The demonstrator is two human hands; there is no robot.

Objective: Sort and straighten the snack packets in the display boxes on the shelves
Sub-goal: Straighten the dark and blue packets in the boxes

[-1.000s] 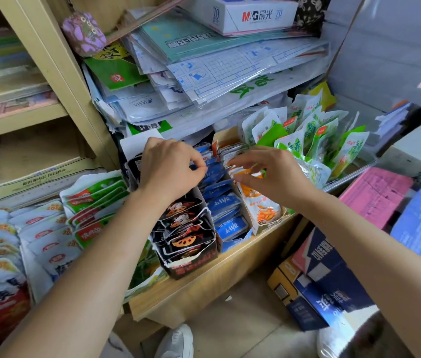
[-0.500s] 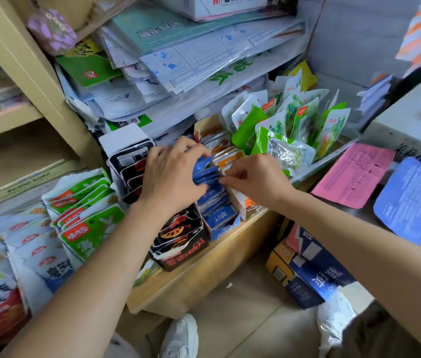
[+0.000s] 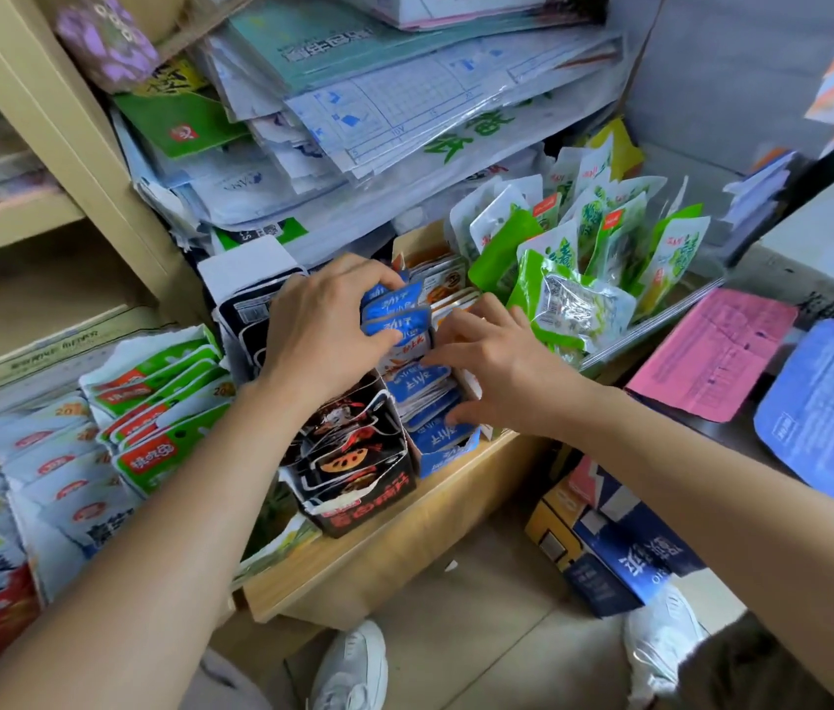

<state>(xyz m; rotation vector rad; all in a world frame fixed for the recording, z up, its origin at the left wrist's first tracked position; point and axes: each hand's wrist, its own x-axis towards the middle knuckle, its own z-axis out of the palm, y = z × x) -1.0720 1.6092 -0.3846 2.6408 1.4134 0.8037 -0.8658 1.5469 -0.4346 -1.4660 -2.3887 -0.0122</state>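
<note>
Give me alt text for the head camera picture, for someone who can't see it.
A person's left hand grips a bunch of blue snack packets at the back of their display box on a wooden shelf, while the right hand rests on the packets in it. Black packets stand to its left, green packets farther right.

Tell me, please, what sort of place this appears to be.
Probably a small shop selling snacks and stationery: blue packets in a display box, green packets beside them, and stacked paper pads above, all on a wooden shelf.
</note>
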